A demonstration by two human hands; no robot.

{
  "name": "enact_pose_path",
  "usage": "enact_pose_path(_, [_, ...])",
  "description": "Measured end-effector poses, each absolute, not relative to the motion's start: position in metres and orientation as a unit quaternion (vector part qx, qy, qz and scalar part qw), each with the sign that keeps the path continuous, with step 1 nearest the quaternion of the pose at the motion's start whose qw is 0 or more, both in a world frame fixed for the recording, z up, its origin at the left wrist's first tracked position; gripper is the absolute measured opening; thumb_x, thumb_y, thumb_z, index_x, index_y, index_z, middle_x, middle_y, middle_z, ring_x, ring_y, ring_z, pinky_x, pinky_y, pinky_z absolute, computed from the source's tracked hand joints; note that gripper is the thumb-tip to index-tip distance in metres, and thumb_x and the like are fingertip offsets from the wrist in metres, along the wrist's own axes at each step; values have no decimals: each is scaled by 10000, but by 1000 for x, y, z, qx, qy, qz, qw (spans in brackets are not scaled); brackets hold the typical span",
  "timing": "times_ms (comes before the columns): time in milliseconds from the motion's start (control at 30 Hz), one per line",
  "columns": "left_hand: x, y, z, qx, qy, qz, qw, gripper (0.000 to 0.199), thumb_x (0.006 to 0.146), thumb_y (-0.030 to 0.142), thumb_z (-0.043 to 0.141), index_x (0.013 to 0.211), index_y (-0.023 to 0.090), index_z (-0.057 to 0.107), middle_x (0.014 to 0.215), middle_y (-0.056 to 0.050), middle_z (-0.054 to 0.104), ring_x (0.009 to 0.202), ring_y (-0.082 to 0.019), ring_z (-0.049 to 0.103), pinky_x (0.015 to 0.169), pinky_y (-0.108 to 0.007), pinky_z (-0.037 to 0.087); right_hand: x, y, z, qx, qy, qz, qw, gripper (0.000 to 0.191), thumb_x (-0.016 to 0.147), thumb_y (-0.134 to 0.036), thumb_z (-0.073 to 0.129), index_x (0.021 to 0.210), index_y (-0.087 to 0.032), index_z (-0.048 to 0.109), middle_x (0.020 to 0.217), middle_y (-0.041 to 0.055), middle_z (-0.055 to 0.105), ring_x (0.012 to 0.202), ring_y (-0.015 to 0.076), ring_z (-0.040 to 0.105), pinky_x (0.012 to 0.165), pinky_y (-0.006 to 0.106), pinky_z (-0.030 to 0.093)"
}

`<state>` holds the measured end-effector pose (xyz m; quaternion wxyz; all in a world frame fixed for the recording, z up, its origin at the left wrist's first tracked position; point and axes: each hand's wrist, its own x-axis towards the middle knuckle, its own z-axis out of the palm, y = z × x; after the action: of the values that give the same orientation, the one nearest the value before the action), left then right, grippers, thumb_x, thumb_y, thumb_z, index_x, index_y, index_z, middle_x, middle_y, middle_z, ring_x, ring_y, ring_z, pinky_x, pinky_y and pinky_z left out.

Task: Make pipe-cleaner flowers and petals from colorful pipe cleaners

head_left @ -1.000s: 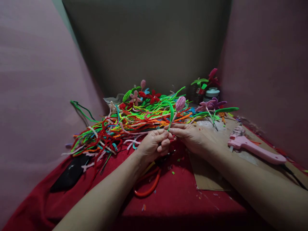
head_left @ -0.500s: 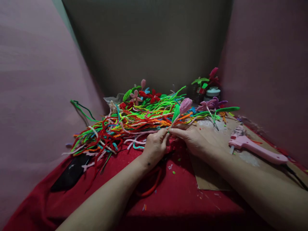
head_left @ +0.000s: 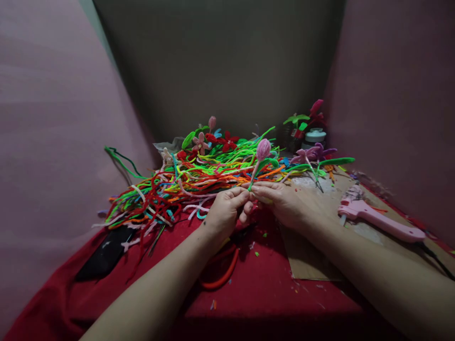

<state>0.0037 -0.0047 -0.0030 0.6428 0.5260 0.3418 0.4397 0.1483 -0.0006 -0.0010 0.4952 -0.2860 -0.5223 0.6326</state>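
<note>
Between my two hands stands a pipe-cleaner flower [head_left: 263, 150], with a pink tulip-like bud, a pale pink stem and a green leaf [head_left: 265, 164] low on its side. My left hand [head_left: 230, 204] is closed, thumb and fingers pinching the lower stem. From the other side my right hand [head_left: 275, 199] pinches the same stem, where a bit of green shows at the fingertips. The stem's lower end is hidden by my fingers. Red-orange handles [head_left: 222, 272], perhaps of scissors or pliers, lie on the cloth under my left wrist.
A heap of coloured pipe cleaners [head_left: 209, 170] spreads behind my hands, finished flowers [head_left: 227, 141] at its back. On the right, a pink glue gun [head_left: 380, 220] rests on cardboard [head_left: 313, 265]. A lidded jar [head_left: 315, 137] stands behind; a black phone-like object [head_left: 103, 255] lies left on red cloth [head_left: 277, 303].
The flower has turned, its bud swinging left and more upright, and its leaf now points right. My left hand has rolled, showing more of its fingers.
</note>
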Motion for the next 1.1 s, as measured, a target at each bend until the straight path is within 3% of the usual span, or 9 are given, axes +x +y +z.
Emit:
enact_pose_path(267, [4, -5, -1, 442, 274, 414, 747, 174, 776, 290, 600, 746, 133, 531, 440, 89, 391, 278, -9, 238, 306, -148, 296, 149, 8, -12, -246, -519, 659, 486, 145, 691, -294, 644, 698, -151, 621, 672, -6, 601, 611, 103, 526, 622, 247, 414])
enact_pose_path(533, [2, -5, -1, 435, 256, 400, 765, 149, 791, 269, 586, 771, 125, 553, 462, 77, 409, 283, -10, 256, 307, -144, 311, 148, 10, -19, -246, -505, 647, 515, 138, 699, -287, 651, 685, -152, 627, 692, 9, 609, 655, 117, 531, 672, 259, 412])
enact_pose_path(800, [-1, -5, 0, 432, 191, 358, 805, 143, 815, 243, 545, 756, 116, 575, 424, 90, 382, 257, -6, 181, 263, -149, 346, 145, 9, -19, -214, -495, 680, 497, 121, 731, -278, 641, 700, -160, 643, 678, -9, 607, 611, 95, 518, 660, 251, 401])
enact_pose_path(967, [4, -5, -5, 485, 253, 387, 742, 205, 818, 326, 536, 768, 127, 550, 478, 71, 451, 279, -22, 281, 291, -183, 400, 144, 6, -19, -226, -499, 674, 496, 191, 733, -322, 626, 638, -158, 620, 589, 4, 594, 532, 114, 526, 574, 263, 419])
enact_pose_path(1100, [8, -6, -6, 579, 354, 415, 606, 227, 831, 360, 502, 766, 143, 516, 556, 32, 542, 330, -53, 413, 330, -186, 386, 144, 2, -15, -275, -530, 615, 515, 216, 733, -361, 597, 637, -171, 635, 526, 8, 587, 482, 137, 528, 504, 272, 406])
